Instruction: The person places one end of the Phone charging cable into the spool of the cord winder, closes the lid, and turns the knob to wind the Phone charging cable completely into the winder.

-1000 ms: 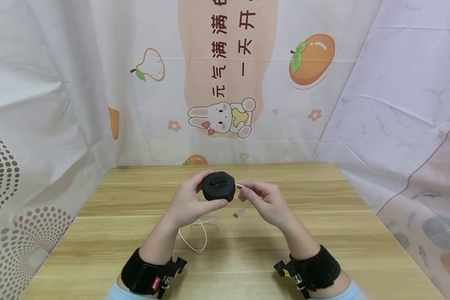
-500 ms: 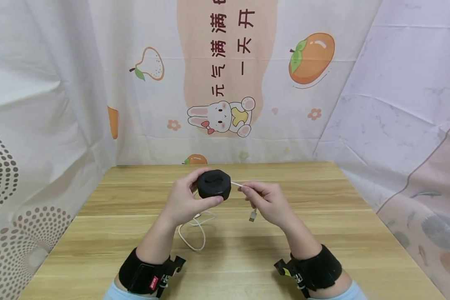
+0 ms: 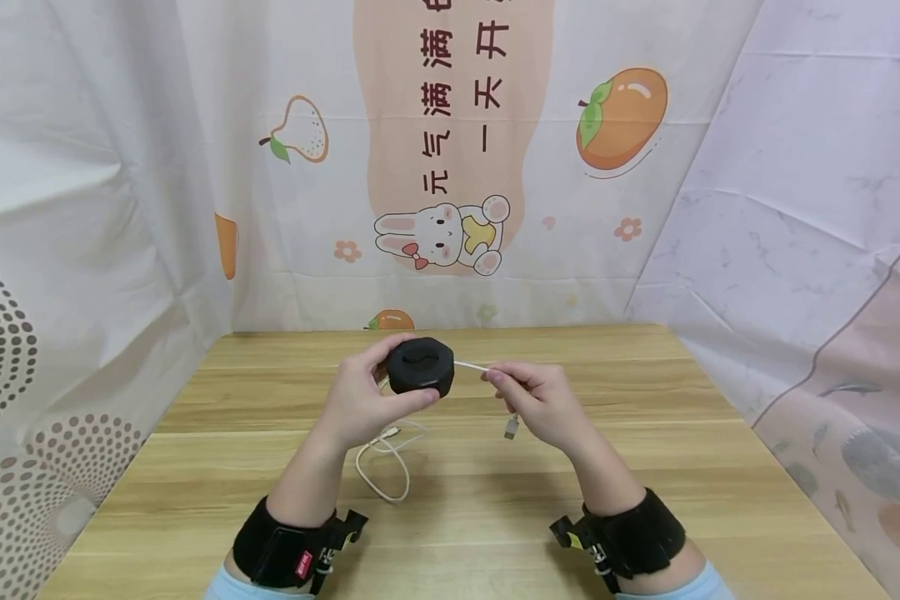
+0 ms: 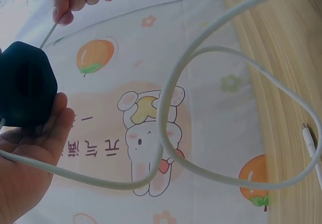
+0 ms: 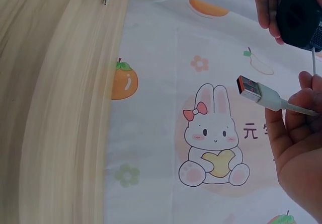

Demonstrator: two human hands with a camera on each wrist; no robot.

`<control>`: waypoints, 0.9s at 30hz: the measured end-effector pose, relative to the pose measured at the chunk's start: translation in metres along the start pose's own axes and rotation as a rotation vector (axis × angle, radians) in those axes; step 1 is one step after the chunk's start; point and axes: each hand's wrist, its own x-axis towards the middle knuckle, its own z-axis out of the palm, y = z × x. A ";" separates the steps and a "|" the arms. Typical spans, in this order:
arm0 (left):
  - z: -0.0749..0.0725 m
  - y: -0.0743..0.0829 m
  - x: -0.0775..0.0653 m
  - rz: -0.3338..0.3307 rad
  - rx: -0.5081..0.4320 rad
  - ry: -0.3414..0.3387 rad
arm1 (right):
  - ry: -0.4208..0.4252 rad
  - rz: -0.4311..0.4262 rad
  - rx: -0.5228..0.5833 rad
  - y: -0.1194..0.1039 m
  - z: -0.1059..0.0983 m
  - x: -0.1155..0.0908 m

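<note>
A black, many-sided cable winder (image 3: 421, 367) with a curved slot in its face is held above the table by my left hand (image 3: 360, 400), thumb on the near side and fingers behind. A white USB cable (image 3: 471, 366) runs taut from its right side to my right hand (image 3: 537, 404), which pinches it between thumb and fingertips. Below those fingers hangs the cable's USB plug (image 5: 261, 94), its orange-lined end plain in the right wrist view. From the winder's left side the cable (image 4: 100, 182) loops down past my left palm. Its slim other plug (image 4: 308, 136) is near the table.
The wood-grain table (image 3: 465, 517) ends at a back edge against a printed cloth (image 3: 315, 292). Cable loops (image 3: 385, 496) lie under and beside my left wrist. Each wrist wears a black strap (image 3: 285, 546) with a small mount.
My left hand has moved left with the winder, while my right hand stays nearly in place. More white cable shows between them, and the USB plug has swung right below my right fingers.
</note>
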 end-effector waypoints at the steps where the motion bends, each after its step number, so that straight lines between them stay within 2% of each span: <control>1: -0.002 0.000 0.000 -0.003 0.003 0.006 | 0.000 0.012 0.001 0.001 -0.001 0.000; 9: -0.024 0.001 -0.003 -0.034 -0.079 0.139 | 0.040 0.138 0.040 0.010 -0.011 0.001; 13: -0.028 0.003 -0.002 -0.038 -0.066 0.148 | 0.018 0.147 0.028 0.010 -0.013 0.000; 20: -0.026 0.006 -0.001 -0.042 -0.026 0.157 | 0.068 0.157 0.007 0.012 -0.023 -0.002; 27: -0.027 0.007 -0.003 -0.058 0.005 0.189 | 0.064 0.206 -0.017 0.014 -0.028 -0.001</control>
